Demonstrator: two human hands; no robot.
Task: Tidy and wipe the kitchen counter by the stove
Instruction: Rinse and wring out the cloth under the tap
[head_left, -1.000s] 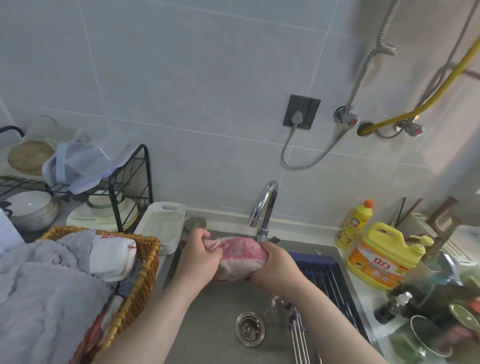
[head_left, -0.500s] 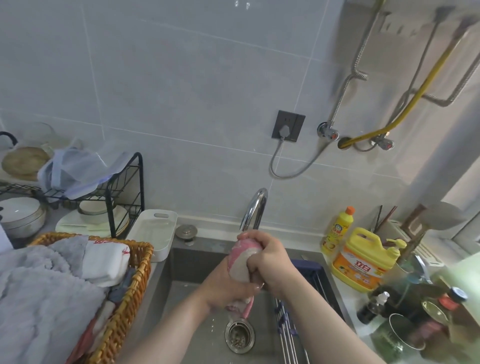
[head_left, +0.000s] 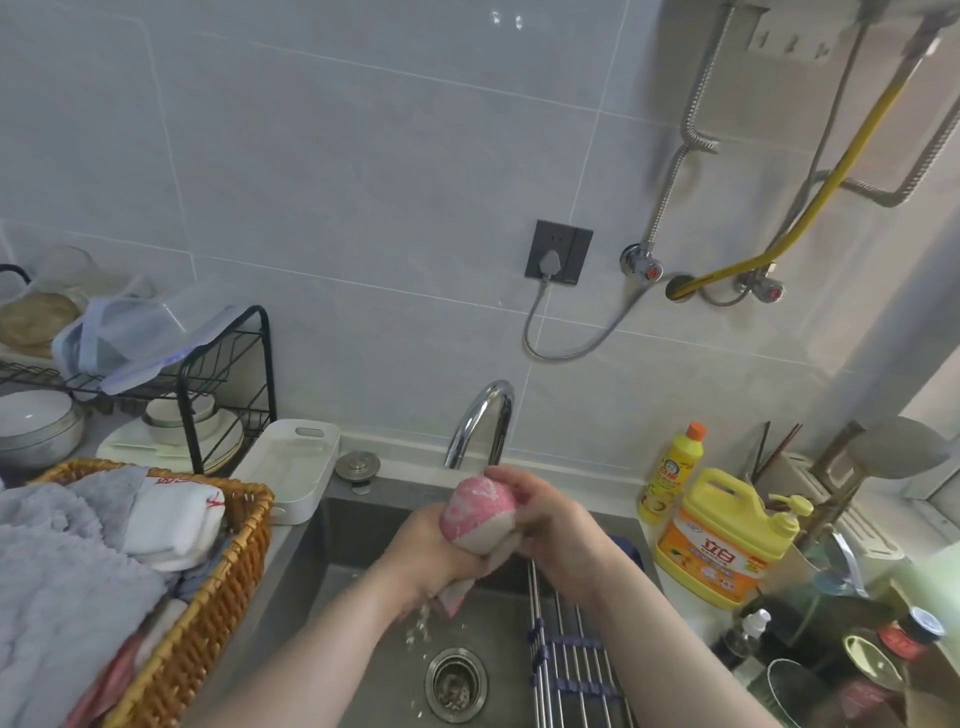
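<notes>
A pink and white cloth (head_left: 480, 515) is bunched into a tight wad over the steel sink (head_left: 363, 613), just below the chrome faucet (head_left: 480, 423). My left hand (head_left: 423, 553) grips its lower part from the left. My right hand (head_left: 550, 525) grips its upper right side. Water drips from the cloth's hanging end toward the drain (head_left: 456, 685).
A wicker basket (head_left: 208, 608) of folded towels stands at the left, with a white tray (head_left: 291, 467) and black dish rack (head_left: 192, 379) behind it. Yellow detergent jug (head_left: 727, 540) and bottle (head_left: 670, 467) stand right of the sink. A metal rack (head_left: 571, 654) lies across the sink's right side.
The cloth went from spread between both hands to a twisted wad held upright. Water now drips from it. The view shifted a little.
</notes>
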